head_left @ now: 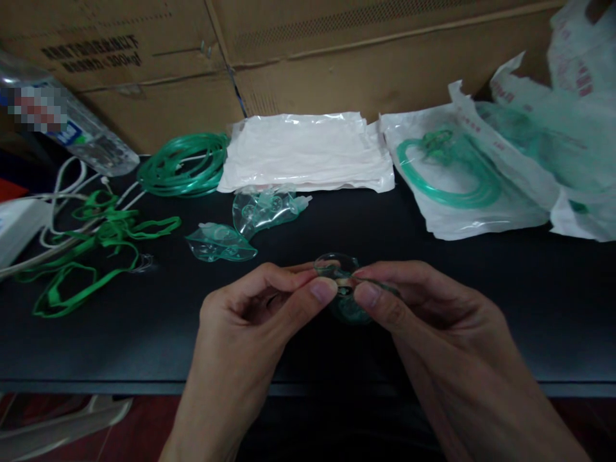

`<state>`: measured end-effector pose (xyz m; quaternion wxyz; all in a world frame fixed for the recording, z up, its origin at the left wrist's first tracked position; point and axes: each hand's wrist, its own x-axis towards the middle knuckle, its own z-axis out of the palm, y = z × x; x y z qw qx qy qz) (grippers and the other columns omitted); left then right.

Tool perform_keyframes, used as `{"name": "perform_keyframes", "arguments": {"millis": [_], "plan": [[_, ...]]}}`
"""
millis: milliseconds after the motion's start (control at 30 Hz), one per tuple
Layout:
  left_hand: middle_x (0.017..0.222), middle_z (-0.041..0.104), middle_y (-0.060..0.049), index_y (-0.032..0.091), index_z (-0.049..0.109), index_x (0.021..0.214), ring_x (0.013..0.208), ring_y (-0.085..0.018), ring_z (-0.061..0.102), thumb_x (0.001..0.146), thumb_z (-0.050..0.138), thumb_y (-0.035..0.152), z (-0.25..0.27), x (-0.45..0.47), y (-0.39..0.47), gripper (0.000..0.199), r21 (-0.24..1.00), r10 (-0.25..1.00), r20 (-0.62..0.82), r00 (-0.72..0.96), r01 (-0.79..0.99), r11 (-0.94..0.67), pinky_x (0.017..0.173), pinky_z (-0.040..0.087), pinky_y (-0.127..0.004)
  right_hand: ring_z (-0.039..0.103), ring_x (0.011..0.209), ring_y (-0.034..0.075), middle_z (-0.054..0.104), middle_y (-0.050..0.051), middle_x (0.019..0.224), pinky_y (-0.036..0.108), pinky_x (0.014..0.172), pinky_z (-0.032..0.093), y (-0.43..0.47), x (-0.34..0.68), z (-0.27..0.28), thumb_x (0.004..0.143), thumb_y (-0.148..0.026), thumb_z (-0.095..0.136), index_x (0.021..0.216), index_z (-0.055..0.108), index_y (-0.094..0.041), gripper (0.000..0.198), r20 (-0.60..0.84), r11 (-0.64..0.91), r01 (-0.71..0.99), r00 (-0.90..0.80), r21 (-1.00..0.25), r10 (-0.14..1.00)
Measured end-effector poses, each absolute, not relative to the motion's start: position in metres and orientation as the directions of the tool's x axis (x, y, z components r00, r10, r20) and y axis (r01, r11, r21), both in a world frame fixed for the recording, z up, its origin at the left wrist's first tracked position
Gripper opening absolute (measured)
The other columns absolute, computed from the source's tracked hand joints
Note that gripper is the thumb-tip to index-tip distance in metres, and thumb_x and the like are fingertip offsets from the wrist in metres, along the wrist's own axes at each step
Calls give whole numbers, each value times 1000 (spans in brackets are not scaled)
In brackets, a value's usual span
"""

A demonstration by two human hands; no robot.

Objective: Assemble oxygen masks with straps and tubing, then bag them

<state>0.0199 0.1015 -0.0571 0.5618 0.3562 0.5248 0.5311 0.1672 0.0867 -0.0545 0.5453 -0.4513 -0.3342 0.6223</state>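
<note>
A clear green oxygen mask (355, 312) is between my two hands, just above the dark table near its front edge. My left hand (245, 321) pinches one side of it between thumb and forefinger. Opposite it, my right hand (437, 321) pinches with thumb and fingertips, the two thumbs almost meeting over a small metal-looking piece (343, 290). Much of the mask is covered by my fingers. Beyond my left hand lie two more clear green masks, a flattened one (221, 244) and a larger one (264, 212) with a pale connector.
Coiled green tubing (178, 170) and tangled green elastic straps (108, 224) lie left, with white cables and a tilted plastic bottle (103, 141). White packets (308, 151) are stacked at the back. Bagged tubing (447, 186) and more packs sit right, before cardboard boxes (327, 90).
</note>
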Motion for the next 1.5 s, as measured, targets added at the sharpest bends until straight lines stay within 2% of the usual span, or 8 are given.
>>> {"name": "perform_keyframes", "arguments": {"millis": [233, 500, 733, 900, 1000, 1200, 1367, 1500], "plan": [[84, 84, 1, 23, 79, 69, 82, -17, 80, 72, 91, 19, -59, 18, 105, 13, 946, 975, -192, -108, -283, 155, 76, 64, -20, 78, 93, 17, 84, -1, 95, 26, 88, 61, 93, 167, -58, 85, -23, 83, 90, 81, -29, 9, -210, -214, -466, -62, -858, 976], [85, 84, 1, 26, 84, 85, 80, -14, 79, 83, 84, 22, -61, 17, 103, 4, 989, 982, -101, -162, -126, 81, 75, 61, -15, 74, 92, 13, 80, -2, 94, 19, 84, 55, 89, 168, -60, 88, -32, 81, 94, 76, -28, 8, -196, -172, -389, 21, -905, 980], [126, 78, 0, 35, 79, 116, 113, -17, 74, 93, 74, 30, -56, 11, 96, 24, 1000, 999, -8, -43, 26, 9, 90, 59, -18, 72, 85, 14, 79, 0, 93, 21, 76, 55, 91, 169, -60, 85, -35, 83, 101, 74, -28, 20, -210, -181, -458, 14, -870, 978], [100, 80, 1, 30, 83, 98, 92, -16, 76, 87, 77, 17, -54, 11, 98, 18, 1000, 1000, 2, 14, -3, -2, 79, 60, -17, 72, 89, 19, 77, 4, 95, 25, 72, 59, 91, 174, -59, 88, -40, 78, 98, 77, -26, 18, -204, -191, -425, -15, -885, 979], [85, 77, 1, 24, 81, 84, 84, -15, 74, 83, 79, 15, -55, 12, 100, 10, 999, 1000, -26, -3, -29, 26, 75, 59, -18, 74, 92, 20, 78, 4, 97, 26, 75, 62, 88, 172, -60, 89, -39, 78, 103, 77, -28, 18, -138, -138, -347, -27, -928, 990], [81, 76, -1, 21, 80, 79, 79, -16, 73, 78, 81, 13, -55, 9, 100, 8, 998, 1000, -15, 20, -58, 16, 73, 59, -21, 75, 98, 21, 76, 4, 105, 26, 83, 64, 87, 163, -65, 69, -21, 91, 90, 80, -27, 24, 128, 152, -112, 197, -982, 972], [89, 81, -4, 25, 85, 83, 86, -20, 75, 83, 80, 19, -54, 7, 95, 7, 999, 996, -13, 83, -44, 17, 79, 59, -25, 76, 96, 22, 79, 4, 103, 28, 83, 65, 90, 175, -62, 78, -23, 86, 95, 81, -28, 18, 209, 209, 7, 72, -978, 975], [94, 82, -9, 23, 87, 89, 88, -25, 76, 92, 72, 34, -52, 7, 93, 19, 997, 988, -69, 137, -13, 72, 78, 60, -30, 74, 110, 26, 76, 6, 120, 35, 93, 63, 90, 190, -66, 85, -22, 81, 103, 81, -33, 21, 321, 323, 202, -40, -925, 946]]}}
